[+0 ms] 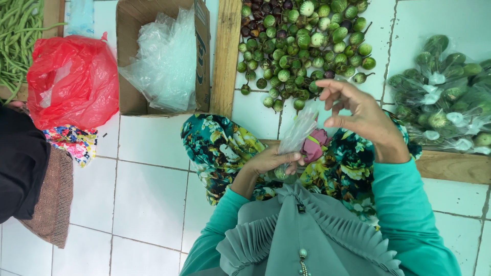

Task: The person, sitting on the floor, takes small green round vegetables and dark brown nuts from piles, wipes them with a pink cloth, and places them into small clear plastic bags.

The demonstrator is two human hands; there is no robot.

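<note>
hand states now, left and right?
Left hand: closed, gripping a clear plastic bag with small green eggplants inside.
Right hand: open, fingers spread, holding nothing, above the bag.

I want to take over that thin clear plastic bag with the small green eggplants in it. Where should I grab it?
Grip the clear plastic bag at its empty upper neck, coming from above: the left hand already wraps the weighted bottom, and the film stands loose upward.

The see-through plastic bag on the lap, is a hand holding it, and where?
Yes. The left hand grips the clear plastic bag at its lower end. The right hand hovers open above, holding nothing.
</note>
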